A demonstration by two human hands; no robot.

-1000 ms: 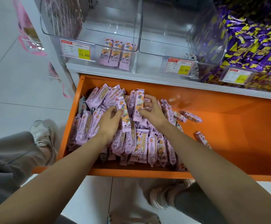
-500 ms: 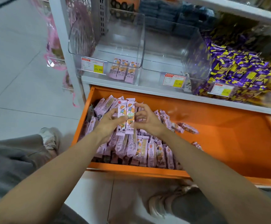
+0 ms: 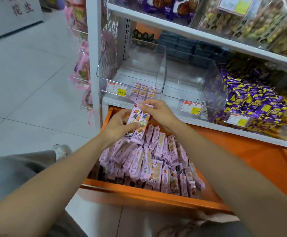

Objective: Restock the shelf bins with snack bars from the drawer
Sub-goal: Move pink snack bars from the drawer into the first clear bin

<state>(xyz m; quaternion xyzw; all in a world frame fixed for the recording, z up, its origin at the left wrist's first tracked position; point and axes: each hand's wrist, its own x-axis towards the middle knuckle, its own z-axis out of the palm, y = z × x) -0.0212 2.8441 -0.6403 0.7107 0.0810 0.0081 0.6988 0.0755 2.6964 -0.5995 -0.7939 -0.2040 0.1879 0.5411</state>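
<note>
lifted from drawer (image 3: 139, 197), left hand (image 3: 118, 124), right hand (image 3: 158, 111) pinching flat glossy pink bars (image 3: 136, 118)

The white shelf (image 3: 197, 120) carries clear plastic bins side by side. The left bin (image 3: 135, 65) holds three snack bars (image 3: 142, 92) upright against its front wall, a second bin (image 3: 212, 88) stands just beside it, and purple-and-yellow packets (image 3: 252, 100) are heaped further right. Below, the pulled-out orange drawer (image 3: 147, 196) holds a pile of snack bars (image 3: 156, 161).

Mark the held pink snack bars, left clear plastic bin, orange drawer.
Held pink snack bars (image 3: 138, 120): head view, wrapper fronts.
Left clear plastic bin (image 3: 132, 76): head view, bare floor.
Orange drawer (image 3: 139, 194): head view, front rim.
</note>
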